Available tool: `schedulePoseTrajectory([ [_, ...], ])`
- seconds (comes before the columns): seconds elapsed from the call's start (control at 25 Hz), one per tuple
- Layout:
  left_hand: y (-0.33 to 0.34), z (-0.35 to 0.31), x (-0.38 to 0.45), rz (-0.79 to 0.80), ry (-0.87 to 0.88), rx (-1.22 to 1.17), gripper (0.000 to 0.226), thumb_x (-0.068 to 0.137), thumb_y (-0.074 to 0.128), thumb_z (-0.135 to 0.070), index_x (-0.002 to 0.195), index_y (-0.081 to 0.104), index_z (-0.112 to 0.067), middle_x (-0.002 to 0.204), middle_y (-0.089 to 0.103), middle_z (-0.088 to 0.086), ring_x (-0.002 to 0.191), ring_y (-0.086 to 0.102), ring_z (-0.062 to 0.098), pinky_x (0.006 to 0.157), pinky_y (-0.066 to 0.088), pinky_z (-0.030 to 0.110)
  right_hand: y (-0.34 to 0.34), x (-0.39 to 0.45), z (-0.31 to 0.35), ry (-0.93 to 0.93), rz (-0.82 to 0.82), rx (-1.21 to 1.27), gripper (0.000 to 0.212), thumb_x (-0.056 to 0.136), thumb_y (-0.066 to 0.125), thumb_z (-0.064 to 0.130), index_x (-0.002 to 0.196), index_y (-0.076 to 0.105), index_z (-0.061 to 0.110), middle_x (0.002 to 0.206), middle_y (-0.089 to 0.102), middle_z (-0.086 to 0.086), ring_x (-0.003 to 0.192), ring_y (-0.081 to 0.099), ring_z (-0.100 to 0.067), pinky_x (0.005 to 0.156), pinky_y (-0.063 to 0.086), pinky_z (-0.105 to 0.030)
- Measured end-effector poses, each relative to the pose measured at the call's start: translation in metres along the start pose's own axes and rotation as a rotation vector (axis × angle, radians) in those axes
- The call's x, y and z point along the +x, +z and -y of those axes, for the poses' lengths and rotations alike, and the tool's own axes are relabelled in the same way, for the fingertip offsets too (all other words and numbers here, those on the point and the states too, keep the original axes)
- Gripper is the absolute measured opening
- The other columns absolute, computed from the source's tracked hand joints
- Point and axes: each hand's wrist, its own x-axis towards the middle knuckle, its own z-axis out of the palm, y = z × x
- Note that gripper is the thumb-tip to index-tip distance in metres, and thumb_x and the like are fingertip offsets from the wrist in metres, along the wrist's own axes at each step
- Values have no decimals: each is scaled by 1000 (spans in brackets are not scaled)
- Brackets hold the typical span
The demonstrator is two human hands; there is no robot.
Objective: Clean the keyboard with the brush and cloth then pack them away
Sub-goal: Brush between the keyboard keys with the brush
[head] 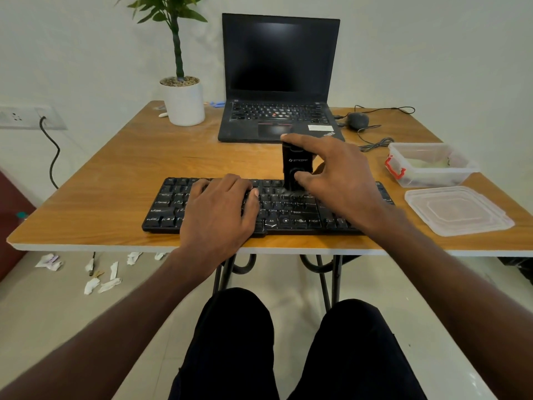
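Observation:
A black keyboard (288, 207) lies near the front edge of the wooden table. My right hand (340, 180) grips an upright black brush (294, 166) with white lettering, its lower end touching the keys at the keyboard's upper middle; my thumb and fingers curl round its body. My left hand (222, 209) lies flat on the left half of the keyboard, fingers spread over the keys. A clear plastic box (461, 168) with a red clasp stands at the right, with a pale cloth-like thing inside it, blurred through the wall.
The box's clear lid (458, 210) lies on the table at front right. Behind the keyboard stands an open black laptop (279, 82), with a wired mouse (357, 120) to its right and a potted plant (184, 99) to its left. Paper scraps litter the floor.

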Motion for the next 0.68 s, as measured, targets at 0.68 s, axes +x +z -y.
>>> schedulePoseTrajectory([
  [0.68, 0, 0, 0, 7, 6, 21, 38, 110, 34, -41, 116, 67, -22, 115, 68, -5, 105, 61, 15, 107, 37, 43, -14, 2, -10, 107, -43, 72, 67, 86, 82, 25, 145, 53, 39, 137, 65, 4, 110, 63, -12, 90, 53, -29],
])
